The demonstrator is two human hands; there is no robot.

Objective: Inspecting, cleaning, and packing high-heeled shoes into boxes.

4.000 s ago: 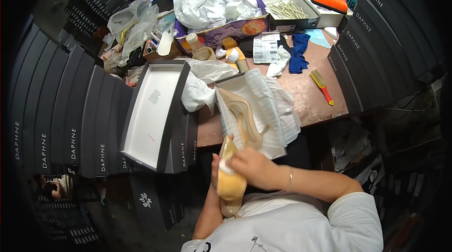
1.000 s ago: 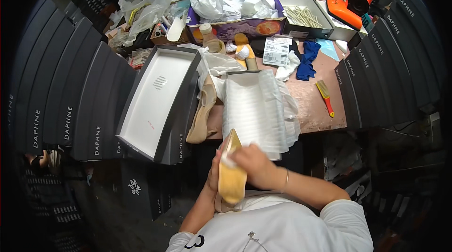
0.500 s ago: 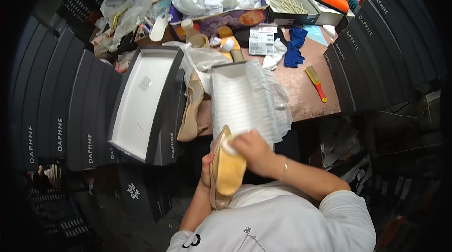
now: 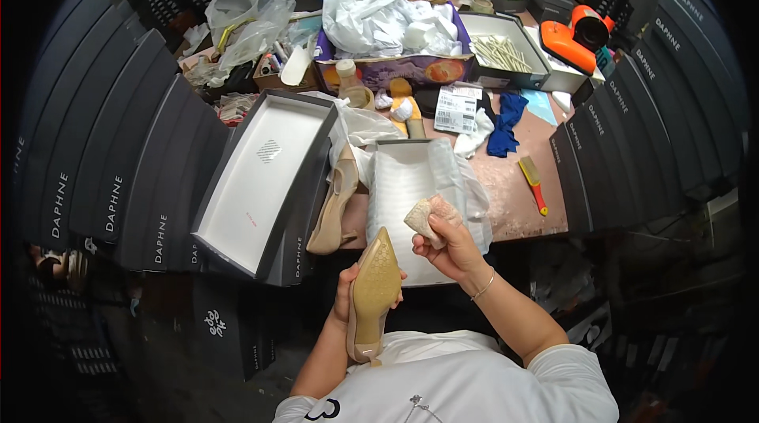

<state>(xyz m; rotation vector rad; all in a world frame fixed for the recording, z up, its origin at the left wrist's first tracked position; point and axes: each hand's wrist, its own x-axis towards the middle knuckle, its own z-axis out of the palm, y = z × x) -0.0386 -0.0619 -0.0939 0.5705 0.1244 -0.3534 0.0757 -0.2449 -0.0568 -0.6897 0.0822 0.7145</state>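
My left hand [image 4: 343, 290] is closed round a beige high-heeled shoe [image 4: 375, 273], tilted with its tan sole toward me and its pointed toe up. To its right, my right hand [image 4: 457, 253] pinches a crumpled, off-white and pinkish cloth [image 4: 431, 216], held up apart from the shoe. Beyond the cloth lies an open shoe box [image 4: 402, 178] lined with white tissue. A second beige heeled shoe [image 4: 335, 205] rests on its side, left of that box. Next to it, a dark-edged box lid or tray with a white inside [image 4: 257, 186] leans at an angle.
Dark shoe boxes stand in rows at left [image 4: 103, 162] and right [image 4: 632, 130]. Across the table are a purple carton [image 4: 387, 71] of crumpled white paper, a box of pale sticks [image 4: 500, 55], an orange tool [image 4: 568, 45], a blue cloth [image 4: 506, 126] and a brush [image 4: 532, 186].
My right hand has lifted off the shoe's sole, up and to the right, with the cloth in it. The shoe has turned slightly in my left hand. The whole view has shifted.
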